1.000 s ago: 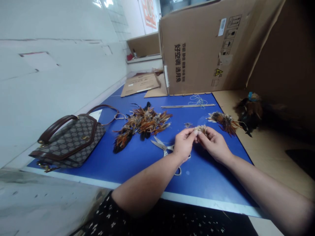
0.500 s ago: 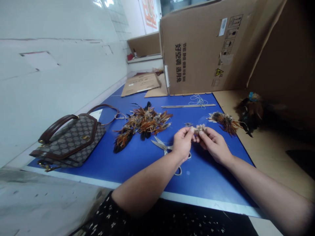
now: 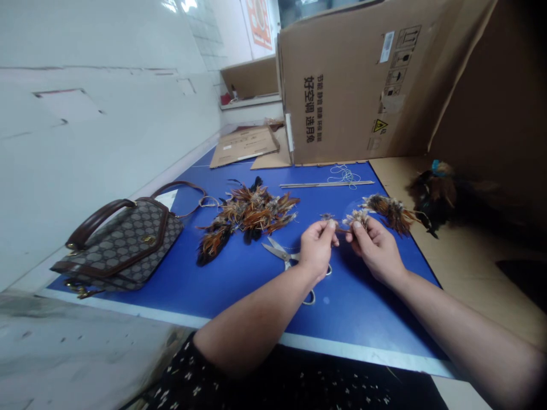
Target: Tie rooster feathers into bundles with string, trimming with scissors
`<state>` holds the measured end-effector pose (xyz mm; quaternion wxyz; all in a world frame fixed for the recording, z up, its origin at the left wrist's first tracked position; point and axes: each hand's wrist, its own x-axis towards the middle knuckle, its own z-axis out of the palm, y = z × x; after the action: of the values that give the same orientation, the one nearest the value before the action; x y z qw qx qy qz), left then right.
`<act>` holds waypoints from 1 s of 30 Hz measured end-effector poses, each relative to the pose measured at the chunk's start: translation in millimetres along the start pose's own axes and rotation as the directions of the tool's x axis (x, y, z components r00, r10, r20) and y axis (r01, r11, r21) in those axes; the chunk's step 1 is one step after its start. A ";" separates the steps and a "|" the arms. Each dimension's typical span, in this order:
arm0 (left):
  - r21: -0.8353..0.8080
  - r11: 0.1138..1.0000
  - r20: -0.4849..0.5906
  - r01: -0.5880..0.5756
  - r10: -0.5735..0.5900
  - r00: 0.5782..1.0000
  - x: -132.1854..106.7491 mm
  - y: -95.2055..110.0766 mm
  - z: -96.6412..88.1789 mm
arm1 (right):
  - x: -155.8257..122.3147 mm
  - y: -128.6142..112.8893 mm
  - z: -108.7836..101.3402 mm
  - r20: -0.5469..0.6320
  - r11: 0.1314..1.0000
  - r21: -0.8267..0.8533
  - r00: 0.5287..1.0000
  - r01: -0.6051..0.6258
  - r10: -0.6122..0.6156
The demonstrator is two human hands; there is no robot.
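My left hand (image 3: 315, 250) and my right hand (image 3: 376, 247) are raised just above the blue table (image 3: 239, 279), fingers pinched. Between them they hold a small feather bundle (image 3: 358, 216); the fluffy pale tuft sits at my right fingertips and a thin stem runs to my left fingertips. A tiny loose feather (image 3: 327, 217) lies just beyond my left hand. Scissors (image 3: 282, 255) lie open on the table under my left wrist. A bound bunch of brown feathers (image 3: 391, 210) lies just past my right hand.
A pile of orange and black feathers (image 3: 245, 215) lies mid-table. A patterned handbag (image 3: 122, 242) sits at the left. A thin stick (image 3: 327, 184) and loose thread (image 3: 344, 173) lie near a large cardboard box (image 3: 354, 80). Dark feathers (image 3: 433, 193) rest on the wooden surface at right.
My hands have drawn slightly apart; my right hand carried the fluffy tuft to the right and a little farther away, showing the stem between the fingertips.
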<state>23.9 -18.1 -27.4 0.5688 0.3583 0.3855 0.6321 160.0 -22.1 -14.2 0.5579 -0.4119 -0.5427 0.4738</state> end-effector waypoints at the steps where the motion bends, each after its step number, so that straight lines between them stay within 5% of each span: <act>1: 0.002 1.000 0.002 -0.001 0.001 1.000 -0.2 0.0 0.2 | 0.3 0.8 -0.2 -0.005 1.000 -0.002 1.000 0.005 -0.005; 23: -0.021 0.999 0.063 -0.037 0.038 0.997 -6.4 0.1 7.7 | -2.4 5.9 8.4 0.050 0.994 -0.065 0.995 0.085 -0.082; 30: -0.143 0.989 0.063 0.026 -0.017 0.998 0.1 3.8 4.6 | -4.3 4.9 5.2 0.117 0.999 -0.029 0.993 0.018 -0.014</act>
<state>26.4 -17.9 -22.0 0.6115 0.3314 0.3254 0.6406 154.6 -25.6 -19.5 0.5228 -0.3874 -0.5847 0.4844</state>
